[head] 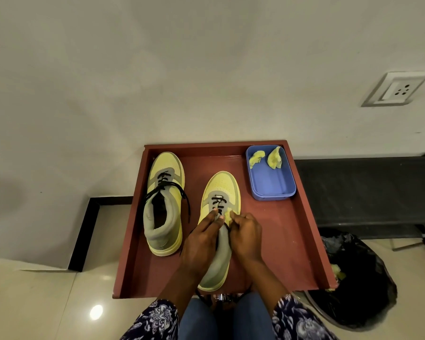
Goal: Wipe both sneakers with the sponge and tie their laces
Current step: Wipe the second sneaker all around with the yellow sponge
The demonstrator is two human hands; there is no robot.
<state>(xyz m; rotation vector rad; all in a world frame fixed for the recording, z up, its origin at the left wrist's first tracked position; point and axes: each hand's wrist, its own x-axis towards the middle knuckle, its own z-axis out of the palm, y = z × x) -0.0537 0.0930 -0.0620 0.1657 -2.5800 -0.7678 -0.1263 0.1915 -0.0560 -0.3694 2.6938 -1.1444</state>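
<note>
Two yellow and grey sneakers with black laces stand on a red-brown tray (299, 236). The left sneaker (163, 204) stands alone, its laces hanging loose over both sides. Over the right sneaker (221, 192) both my hands meet at the tongue. My left hand (203, 238) pinches the grey tongue or a lace end near the eyelets. My right hand (245, 233) is curled around a lace and a bit of yellow sponge (228, 213) shows at its fingertips. Two more yellow sponge pieces (265, 157) lie in a blue plastic box (270, 182).
The blue box sits at the tray's far right corner. A black bench (366, 190) runs to the right of the tray, with a black plastic bag (358, 278) on the floor below it. A wall with a socket (395, 89) rises behind.
</note>
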